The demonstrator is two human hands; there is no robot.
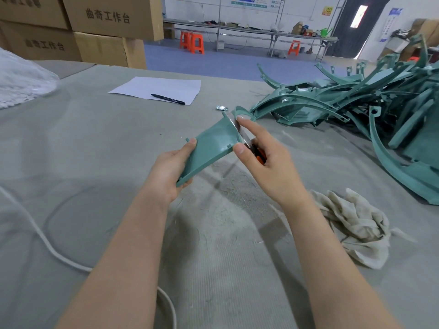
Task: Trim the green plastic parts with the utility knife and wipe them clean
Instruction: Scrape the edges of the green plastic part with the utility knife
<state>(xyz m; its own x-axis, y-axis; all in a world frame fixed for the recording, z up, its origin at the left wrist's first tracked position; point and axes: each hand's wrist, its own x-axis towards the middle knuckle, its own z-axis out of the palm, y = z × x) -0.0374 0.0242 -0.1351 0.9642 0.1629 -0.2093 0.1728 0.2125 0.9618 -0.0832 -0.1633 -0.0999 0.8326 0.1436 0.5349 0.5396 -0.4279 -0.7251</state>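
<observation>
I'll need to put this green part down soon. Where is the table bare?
Bare table lies left of the left hand, between the white cable and the paper sheet with the pen. Crowded: the pile of green parts at right, and the rag nearer you.

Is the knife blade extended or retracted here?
Extended: the bare blade lies along an edge of the green part, with the right hand gripping the knife.
</observation>
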